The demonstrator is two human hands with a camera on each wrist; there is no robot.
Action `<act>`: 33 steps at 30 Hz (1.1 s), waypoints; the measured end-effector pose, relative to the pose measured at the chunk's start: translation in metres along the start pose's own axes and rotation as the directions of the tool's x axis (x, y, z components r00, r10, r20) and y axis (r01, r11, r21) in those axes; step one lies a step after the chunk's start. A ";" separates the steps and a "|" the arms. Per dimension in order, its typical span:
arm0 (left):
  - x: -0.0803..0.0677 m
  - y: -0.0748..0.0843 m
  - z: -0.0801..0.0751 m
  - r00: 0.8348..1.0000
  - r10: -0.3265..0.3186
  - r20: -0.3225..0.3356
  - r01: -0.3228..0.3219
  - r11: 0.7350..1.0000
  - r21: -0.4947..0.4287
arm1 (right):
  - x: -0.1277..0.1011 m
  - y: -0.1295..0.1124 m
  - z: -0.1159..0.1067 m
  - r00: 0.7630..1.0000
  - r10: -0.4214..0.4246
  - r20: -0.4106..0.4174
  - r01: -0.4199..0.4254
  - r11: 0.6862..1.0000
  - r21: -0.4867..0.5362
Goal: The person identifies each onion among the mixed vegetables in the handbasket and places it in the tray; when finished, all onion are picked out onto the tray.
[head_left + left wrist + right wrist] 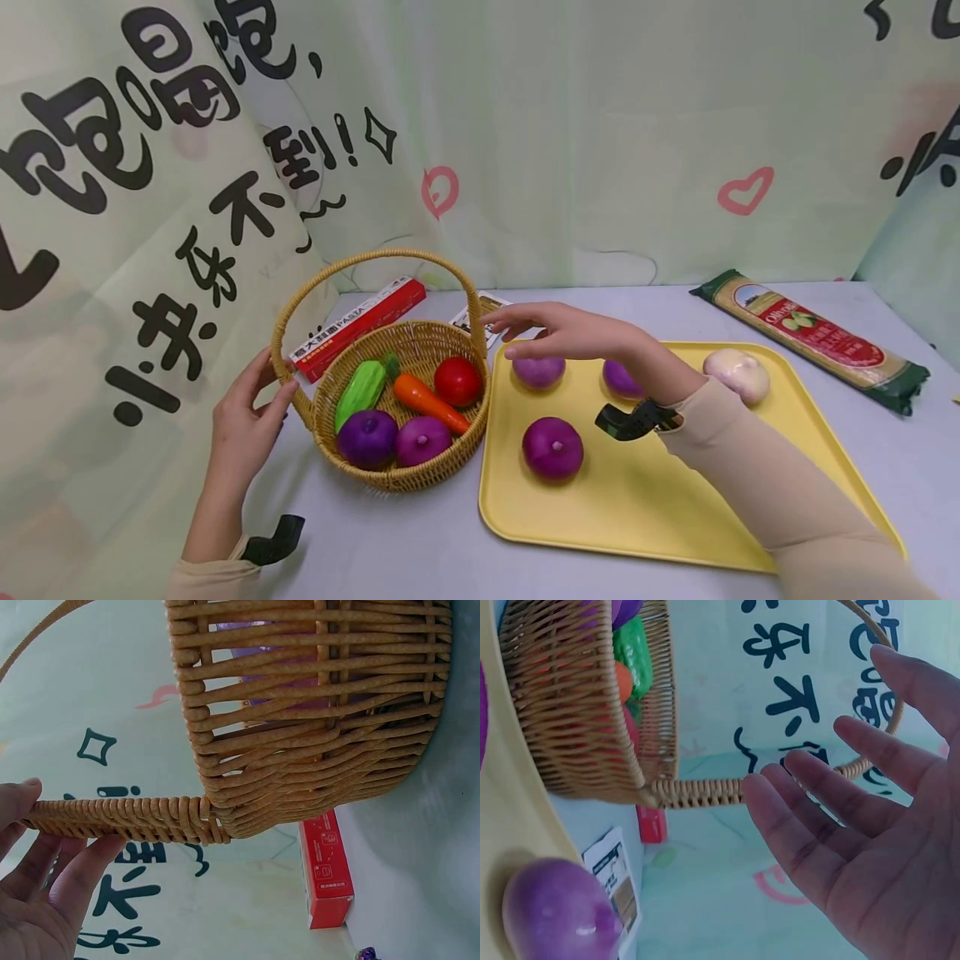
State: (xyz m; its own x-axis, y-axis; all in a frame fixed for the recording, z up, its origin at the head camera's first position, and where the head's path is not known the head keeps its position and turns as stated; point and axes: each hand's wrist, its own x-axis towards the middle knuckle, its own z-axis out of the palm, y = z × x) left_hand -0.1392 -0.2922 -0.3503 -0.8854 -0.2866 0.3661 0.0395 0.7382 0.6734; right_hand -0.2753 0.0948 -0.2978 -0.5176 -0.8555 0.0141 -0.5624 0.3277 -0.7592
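A wicker basket (450,429) with a hoop handle (382,256) holds a green gourd (361,392), a carrot (429,401), a tomato (457,381) and two purple onions (367,438). My left hand (251,408) touches the handle's left foot, fingers straight against the wicker handle (120,817). My right hand (558,329) hovers open, palm down, over the yellow tray (645,500), just above a purple onion (538,371) and close to the handle's right foot (705,793). The right hand (855,840) holds nothing.
The tray also carries two more purple onions (552,447) and a white onion (738,374). A red pasta box (360,327) and a small card (468,319) lie behind the basket. A spaghetti packet (813,337) lies at the back right. A printed curtain (525,125) closes off the back.
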 end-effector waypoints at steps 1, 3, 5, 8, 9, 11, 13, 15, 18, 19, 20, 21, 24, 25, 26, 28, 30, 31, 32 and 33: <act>0.000 0.000 0.000 1.000 -0.001 0.001 0.001 1.000 -0.001 | 0.003 -0.002 0.001 1.000 0.001 0.007 -0.001 1.000 0.001; 0.000 0.000 0.000 1.000 -0.001 0.002 0.001 1.000 -0.001 | 0.008 -0.005 0.003 1.000 0.009 0.016 -0.009 1.000 0.000; 0.000 0.000 0.000 1.000 0.000 0.004 0.000 1.000 -0.002 | 0.014 -0.007 0.006 1.000 0.004 0.021 -0.003 1.000 -0.010; 0.000 0.001 -0.001 1.000 0.003 0.006 -0.003 1.000 0.000 | 0.022 -0.010 0.010 1.000 -0.010 0.029 0.010 1.000 -0.012; 0.000 0.001 -0.001 1.000 0.004 0.007 -0.004 1.000 0.000 | 0.024 -0.011 0.011 0.999 -0.017 0.034 0.017 1.000 -0.008; 0.000 0.001 -0.001 1.000 0.006 0.010 -0.006 1.000 0.002 | 0.028 -0.014 0.013 0.999 -0.018 0.040 0.019 1.000 -0.006; 0.000 0.002 -0.001 1.000 0.008 0.012 -0.008 1.000 -0.001 | 0.032 -0.017 0.015 0.999 -0.016 0.050 0.016 1.000 -0.002; -0.001 0.002 -0.001 1.000 0.005 0.013 -0.005 1.000 -0.001 | 0.036 -0.019 0.016 0.998 -0.021 0.056 0.021 1.000 -0.002; -0.001 0.002 -0.001 1.000 -0.002 0.016 0.002 1.000 0.003 | 0.042 -0.022 0.018 0.997 -0.035 0.068 0.034 0.999 0.003; -0.001 0.002 -0.001 1.000 -0.005 0.016 0.005 1.000 0.004 | 0.043 -0.022 0.019 0.997 -0.039 0.071 0.039 0.999 0.006; -0.001 0.003 -0.001 1.000 -0.008 0.016 0.007 1.000 0.006 | 0.045 -0.023 0.019 0.996 -0.043 0.074 0.042 0.999 0.009; 0.000 0.002 -0.001 1.000 -0.009 0.016 0.009 1.000 0.008 | 0.047 -0.023 0.020 0.996 -0.047 0.078 0.047 0.999 0.011; 0.000 0.002 -0.001 1.000 -0.008 0.012 0.008 1.000 0.009 | 0.053 -0.025 0.022 0.994 -0.061 0.088 0.060 0.998 0.009; 0.000 0.003 -0.001 1.000 -0.005 0.010 0.005 1.000 0.006 | 0.055 -0.025 0.023 0.994 -0.066 0.092 0.066 0.998 0.006; 0.000 0.003 -0.002 1.000 -0.001 0.009 0.001 1.000 0.004 | 0.057 -0.026 0.023 0.993 -0.069 0.096 0.069 0.998 0.003; 0.000 0.002 -0.002 1.000 0.006 0.009 -0.006 1.000 -0.004 | 0.062 -0.027 0.025 0.992 -0.066 0.109 0.066 0.998 0.004; 0.000 0.002 -0.002 1.000 0.014 0.008 -0.014 1.000 -0.014 | 0.066 -0.029 0.027 0.991 -0.058 0.123 0.057 0.998 0.012; 0.000 0.002 -0.002 1.000 0.016 0.008 -0.016 1.000 -0.017 | 0.069 -0.030 0.028 0.990 -0.055 0.133 0.054 0.998 0.014; 0.000 0.002 -0.002 1.000 0.015 0.009 -0.015 1.000 -0.019 | 0.071 -0.031 0.029 0.989 -0.047 0.142 0.045 0.999 0.019; -0.001 0.002 -0.002 1.000 0.014 0.010 -0.014 1.000 -0.021 | 0.074 -0.032 0.031 0.988 -0.038 0.153 0.035 0.999 0.025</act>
State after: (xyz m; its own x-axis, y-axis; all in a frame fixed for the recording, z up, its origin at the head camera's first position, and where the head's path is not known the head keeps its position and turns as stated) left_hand -0.1377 -0.2916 -0.3480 -0.8892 -0.2701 0.3693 0.0616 0.7291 0.6817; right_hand -0.2763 0.0088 -0.2927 -0.3912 -0.9186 -0.0563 -0.5641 0.2877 -0.7740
